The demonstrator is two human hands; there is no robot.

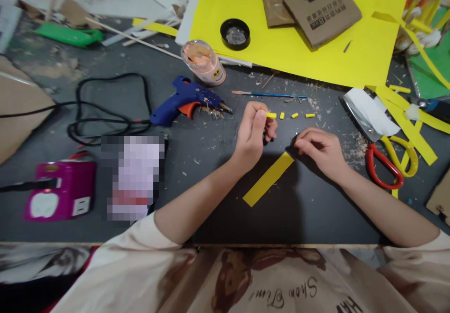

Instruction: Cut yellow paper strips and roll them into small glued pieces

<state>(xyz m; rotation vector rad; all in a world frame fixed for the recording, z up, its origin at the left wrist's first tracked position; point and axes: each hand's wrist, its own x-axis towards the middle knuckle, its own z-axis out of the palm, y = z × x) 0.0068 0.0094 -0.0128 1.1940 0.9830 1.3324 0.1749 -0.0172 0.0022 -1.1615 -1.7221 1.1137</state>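
Note:
My left hand [252, 132] is closed in a pinch, with a small yellow paper roll [271, 115] sticking out past the thumb and finger. To the right of it, three more short yellow pieces [294, 115] lie in a row on the dark table [218, 214]. My right hand [321, 152] has its thumb and fingertips pressed together just above the tabletop; what they hold, if anything, I cannot make out. Close to those fingertips ends a flat yellow paper strip [267, 179], lying slantwise between my forearms.
A blue glue gun [190, 98], a thin paintbrush [269, 95] and an open jar [204, 64] lie beyond my left hand. Scissors [385, 163] and yellow strips [408, 125] are at right. A phone [138, 177] and purple box [61, 191] sit at left. Yellow sheet [323, 64] behind.

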